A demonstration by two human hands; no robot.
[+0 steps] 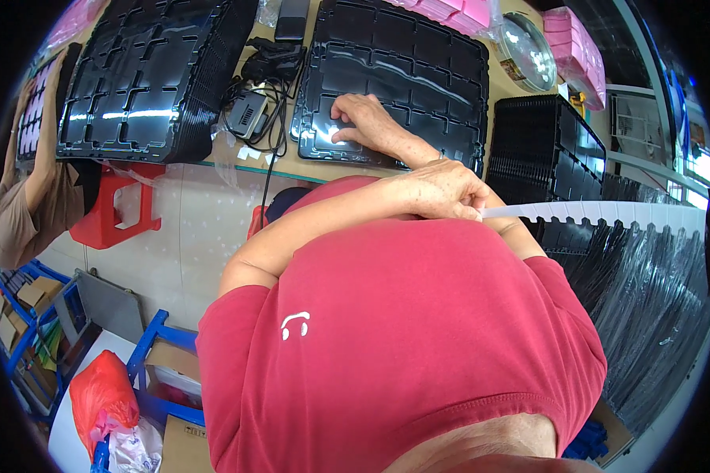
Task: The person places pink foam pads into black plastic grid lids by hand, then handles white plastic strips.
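My left hand (443, 189) reaches across my body to the right. Its fingertips pinch one end of a long white strip (599, 211) with a notched lower edge, which extends to the right rim of the view. My right arm passes beneath the left wrist. Over the near left corner of a black plastic compartment tray (418, 59), my right hand (367, 126) has its thumb and fingers apart and bent. I see nothing held in it; whether its fingertips touch the tray I cannot tell.
More black trays are stacked at left (134, 79) and right (528, 142). Between them lies a grey device (248, 114) with tangled black cables. Pink packs (572, 51) and a round clear-lidded tin (526, 51) sit behind. A co-worker's arm (43, 150) reaches in above a red stool (118, 209).
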